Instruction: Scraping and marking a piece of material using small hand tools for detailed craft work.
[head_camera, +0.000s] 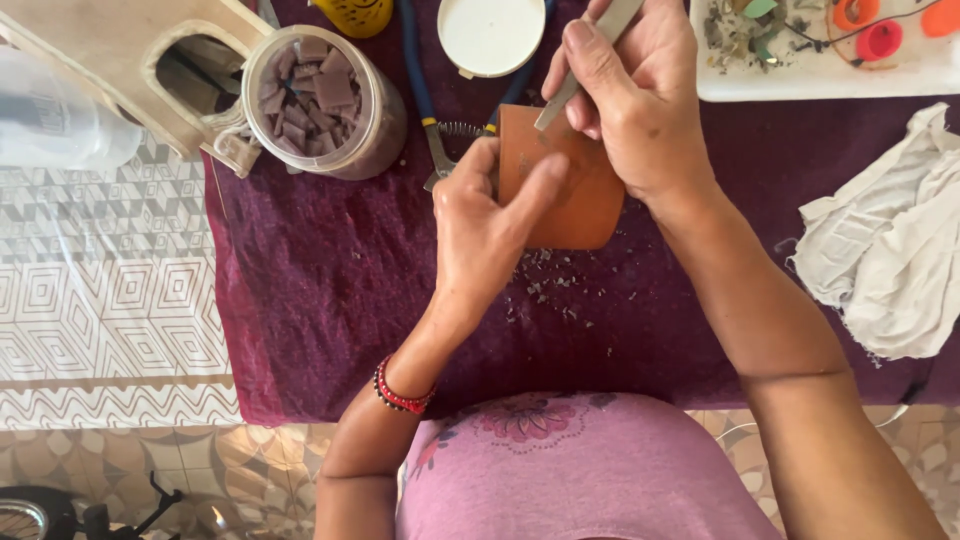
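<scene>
Your left hand (485, 235) grips the orange piece (575, 195) from its left edge, thumb laid across its face. Your right hand (630, 100) closes around a metal blade (580, 65), tip pressed on the piece's upper face. The piece is rounded, scuffed, held above the purple cloth (330, 280); shavings (560, 285) lie just below it.

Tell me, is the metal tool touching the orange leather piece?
Touching. In the head view, the metal tool tip presses on the orange leather piece, held by the left hand.
</scene>
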